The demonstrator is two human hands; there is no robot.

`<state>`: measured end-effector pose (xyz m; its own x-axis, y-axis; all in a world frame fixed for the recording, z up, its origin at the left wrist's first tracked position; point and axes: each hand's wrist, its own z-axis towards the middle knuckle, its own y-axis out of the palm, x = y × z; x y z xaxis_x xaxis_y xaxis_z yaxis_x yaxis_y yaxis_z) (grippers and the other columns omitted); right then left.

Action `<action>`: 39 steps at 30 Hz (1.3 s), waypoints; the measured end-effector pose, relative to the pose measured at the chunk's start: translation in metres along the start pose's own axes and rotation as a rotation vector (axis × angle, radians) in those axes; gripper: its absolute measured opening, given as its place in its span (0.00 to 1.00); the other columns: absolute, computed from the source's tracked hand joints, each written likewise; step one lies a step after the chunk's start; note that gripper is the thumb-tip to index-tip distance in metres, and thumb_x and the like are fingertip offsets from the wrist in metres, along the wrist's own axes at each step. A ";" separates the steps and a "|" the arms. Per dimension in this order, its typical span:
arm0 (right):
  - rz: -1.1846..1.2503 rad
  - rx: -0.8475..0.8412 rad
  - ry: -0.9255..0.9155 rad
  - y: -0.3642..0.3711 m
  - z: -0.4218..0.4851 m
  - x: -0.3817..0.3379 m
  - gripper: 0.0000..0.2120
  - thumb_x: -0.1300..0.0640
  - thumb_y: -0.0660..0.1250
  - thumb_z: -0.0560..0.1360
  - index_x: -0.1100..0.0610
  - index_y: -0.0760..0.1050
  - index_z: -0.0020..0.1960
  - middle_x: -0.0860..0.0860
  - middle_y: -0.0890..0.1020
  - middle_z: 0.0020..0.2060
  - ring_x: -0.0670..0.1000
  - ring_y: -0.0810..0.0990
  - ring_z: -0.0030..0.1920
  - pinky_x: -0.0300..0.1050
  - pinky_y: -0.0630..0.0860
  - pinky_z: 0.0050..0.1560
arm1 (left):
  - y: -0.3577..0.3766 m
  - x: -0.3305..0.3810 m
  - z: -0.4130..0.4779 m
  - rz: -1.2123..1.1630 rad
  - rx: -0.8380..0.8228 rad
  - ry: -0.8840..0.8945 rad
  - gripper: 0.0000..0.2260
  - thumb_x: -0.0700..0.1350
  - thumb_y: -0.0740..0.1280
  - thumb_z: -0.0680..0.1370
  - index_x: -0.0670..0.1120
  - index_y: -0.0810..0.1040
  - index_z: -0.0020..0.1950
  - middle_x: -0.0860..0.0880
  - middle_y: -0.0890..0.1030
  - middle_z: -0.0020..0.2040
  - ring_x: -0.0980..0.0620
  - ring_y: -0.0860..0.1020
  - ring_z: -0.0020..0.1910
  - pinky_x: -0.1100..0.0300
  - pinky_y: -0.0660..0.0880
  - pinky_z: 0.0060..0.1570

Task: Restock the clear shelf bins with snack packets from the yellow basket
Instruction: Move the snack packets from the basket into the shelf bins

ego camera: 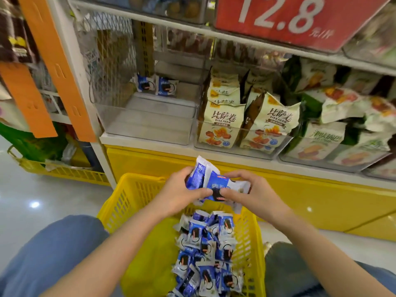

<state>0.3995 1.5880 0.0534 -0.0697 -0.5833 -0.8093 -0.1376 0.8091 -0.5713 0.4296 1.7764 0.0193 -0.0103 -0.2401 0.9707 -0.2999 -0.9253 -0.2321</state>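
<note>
At the frame's center, the left hand (pixel 179 192) and right hand (pixel 252 195) are together grasping a bunch of blue packets (pixel 211 183) above the yellow basket (pixel 120 202), fingers curled around them.

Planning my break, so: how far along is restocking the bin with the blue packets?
Barely started: only two blue packets stand at the back of the left clear bin. In hand: the left hand and right hand grip a bunch of packets above the yellow basket. Left: a big heap in the basket.
</note>
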 end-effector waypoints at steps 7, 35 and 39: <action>-0.057 -0.011 -0.098 -0.014 0.040 -0.052 0.07 0.52 0.72 0.70 0.42 0.76 0.44 0.40 0.82 0.44 0.36 0.79 0.46 0.33 0.75 0.46 | -0.065 0.033 0.028 -0.096 0.177 0.092 0.10 0.40 0.72 0.71 0.53 0.75 0.45 0.60 0.81 0.43 0.65 0.79 0.40 0.72 0.74 0.41; -0.769 0.290 0.109 0.053 0.348 -0.134 0.17 0.56 0.64 0.77 0.65 0.70 0.62 0.65 0.77 0.56 0.63 0.77 0.56 0.56 0.72 0.60 | -0.211 0.016 0.064 -0.605 0.507 0.063 0.11 0.46 0.68 0.75 0.50 0.76 0.56 0.55 0.83 0.49 0.61 0.81 0.44 0.71 0.76 0.36; -0.627 0.269 0.160 0.054 0.364 -0.126 0.15 0.57 0.65 0.77 0.63 0.71 0.61 0.64 0.78 0.56 0.63 0.78 0.54 0.59 0.74 0.59 | -0.214 0.014 0.067 -0.656 0.489 0.084 0.11 0.47 0.69 0.74 0.51 0.76 0.56 0.55 0.83 0.48 0.61 0.81 0.44 0.72 0.77 0.38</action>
<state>0.7608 1.7312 0.0748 -0.2049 -0.9325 -0.2974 0.0484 0.2938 -0.9546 0.5579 1.9510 0.0784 -0.0551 0.3989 0.9154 0.1794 -0.8979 0.4020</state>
